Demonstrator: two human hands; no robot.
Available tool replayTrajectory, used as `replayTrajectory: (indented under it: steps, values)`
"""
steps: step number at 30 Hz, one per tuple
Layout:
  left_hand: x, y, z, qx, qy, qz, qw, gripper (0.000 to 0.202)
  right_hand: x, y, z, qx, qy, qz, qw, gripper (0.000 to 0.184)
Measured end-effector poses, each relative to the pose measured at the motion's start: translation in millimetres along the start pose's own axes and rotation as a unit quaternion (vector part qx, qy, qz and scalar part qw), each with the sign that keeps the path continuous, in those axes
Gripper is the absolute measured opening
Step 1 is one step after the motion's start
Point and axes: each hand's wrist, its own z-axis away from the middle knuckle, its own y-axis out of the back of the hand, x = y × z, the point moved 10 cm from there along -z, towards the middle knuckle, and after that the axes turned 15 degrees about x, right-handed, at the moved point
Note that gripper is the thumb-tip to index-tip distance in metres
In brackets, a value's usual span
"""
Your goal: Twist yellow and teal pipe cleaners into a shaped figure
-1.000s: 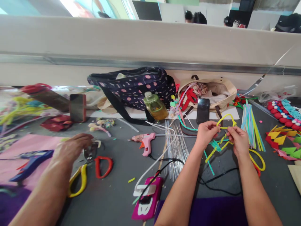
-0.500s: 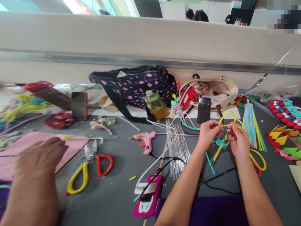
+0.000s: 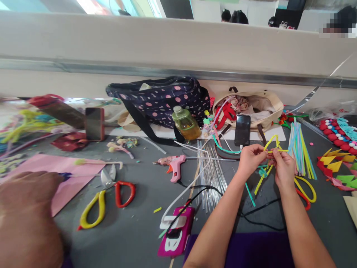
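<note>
My left hand [image 3: 253, 160] pinches a yellow pipe cleaner [image 3: 272, 140] that is bent into a pointed loop. From the other side my right hand [image 3: 283, 163] grips the same stem with thumb and fingers, and a straight end pokes out to the right above it. Below the fingers hangs a twisted yellow stem [image 3: 260, 183] with a small teal knot [image 3: 262, 172] around it; whether it joins the loop is hidden by my fingers. Yellow-and-red handles [image 3: 306, 189] lie partly behind my right forearm. A bundle of pastel pipe cleaners [image 3: 299, 149] is just right of my hands.
A co-worker's hand [image 3: 30, 197] rests over pink paper [image 3: 80, 169] at left, near red-and-yellow shears [image 3: 107, 190]. A pink glue gun [image 3: 174, 165], silver stems [image 3: 212, 182], magenta power strip [image 3: 178, 230], cables, phone [image 3: 242, 130], bottle [image 3: 185, 123] and bags stand around.
The yellow loop has become narrower, and its straight end now extends right. My hands have shifted slightly. The co-worker's hand has moved left and down, showing something blue at its fingers.
</note>
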Motion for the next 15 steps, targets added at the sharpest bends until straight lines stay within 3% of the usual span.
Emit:
replayTrajectory:
  steps: [10, 15]
  values:
    - [-4, 1.8, 1, 0.022, 0.024, 0.016, 0.999, 0.018, -8, 15, -8, 0.043, -0.005, -0.022, 0.999, 0.027]
    - [-5, 0.6, 1, 0.005, 0.031, 0.024, 0.999, 0.019, -7, 7, -4, 0.021, -0.011, -0.019, 1.0, 0.029]
